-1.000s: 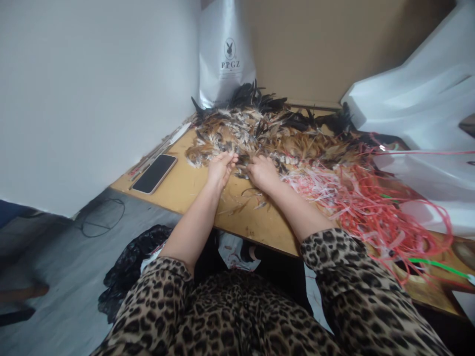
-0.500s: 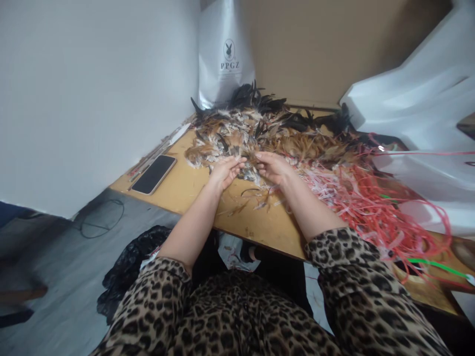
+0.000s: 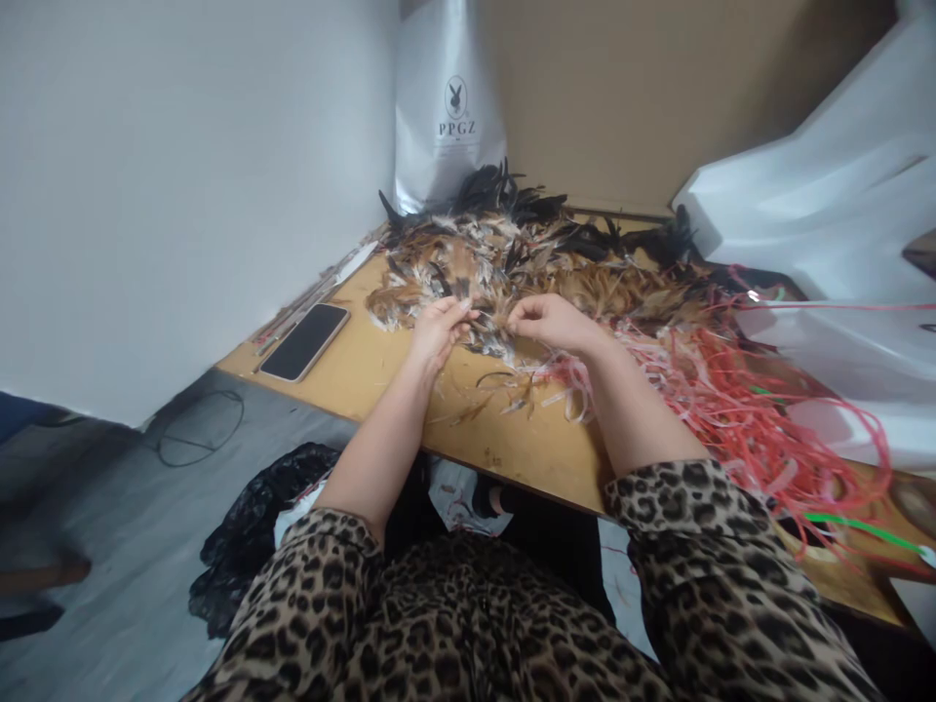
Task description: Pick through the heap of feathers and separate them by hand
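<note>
A plain white wall (image 3: 182, 175) runs along the left and meets a tan brown wall (image 3: 606, 88) at the far corner. The yellowish wooden table (image 3: 512, 444) fills that corner. Below on the left lies a grey floor (image 3: 117, 526) with a thin black cable loop (image 3: 201, 441). The light is soft and even.

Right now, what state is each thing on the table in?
left hand: fingers pinched on feathers
right hand: curled, pinching feathers
feather pile: loose, spread on the table
phone: flat, screen dark
red strips: tangled heap
white bag: upright against the wall
</note>
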Action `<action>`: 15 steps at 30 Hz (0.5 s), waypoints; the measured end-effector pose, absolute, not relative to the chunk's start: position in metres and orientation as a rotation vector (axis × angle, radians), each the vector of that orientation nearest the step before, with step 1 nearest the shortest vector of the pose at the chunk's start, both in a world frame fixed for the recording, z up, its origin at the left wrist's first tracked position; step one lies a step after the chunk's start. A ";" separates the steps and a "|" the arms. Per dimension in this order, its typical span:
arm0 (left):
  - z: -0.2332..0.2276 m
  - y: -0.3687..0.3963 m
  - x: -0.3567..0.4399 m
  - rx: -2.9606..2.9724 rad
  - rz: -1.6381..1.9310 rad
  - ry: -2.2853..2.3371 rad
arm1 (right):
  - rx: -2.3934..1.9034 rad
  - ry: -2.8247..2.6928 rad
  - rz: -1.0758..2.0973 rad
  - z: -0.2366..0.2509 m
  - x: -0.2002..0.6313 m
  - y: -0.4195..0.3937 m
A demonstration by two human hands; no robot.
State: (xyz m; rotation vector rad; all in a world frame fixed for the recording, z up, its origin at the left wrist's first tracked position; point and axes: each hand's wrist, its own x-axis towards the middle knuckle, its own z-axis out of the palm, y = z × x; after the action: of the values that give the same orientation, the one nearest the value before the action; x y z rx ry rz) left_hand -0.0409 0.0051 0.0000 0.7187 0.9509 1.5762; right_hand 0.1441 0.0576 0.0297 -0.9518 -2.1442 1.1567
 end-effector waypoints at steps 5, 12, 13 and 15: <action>-0.005 0.004 -0.037 0.923 1.433 1.041 | -1.092 -2.400 0.778 0.046 0.149 0.050; -0.010 0.003 -0.036 1.082 1.250 1.085 | -1.153 -2.488 0.530 0.055 0.147 0.041; -0.010 0.003 -0.036 1.075 1.240 1.079 | -1.152 -2.490 0.523 0.054 0.147 0.041; -0.011 0.003 -0.035 1.075 1.224 1.062 | -1.149 -2.487 0.519 0.053 0.147 0.042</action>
State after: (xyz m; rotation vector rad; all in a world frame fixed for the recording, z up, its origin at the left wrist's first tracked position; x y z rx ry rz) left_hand -0.0350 0.0027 -0.0108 1.0747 1.0620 1.2242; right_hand 0.1468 0.0424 0.0526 -1.1488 -2.4874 0.5194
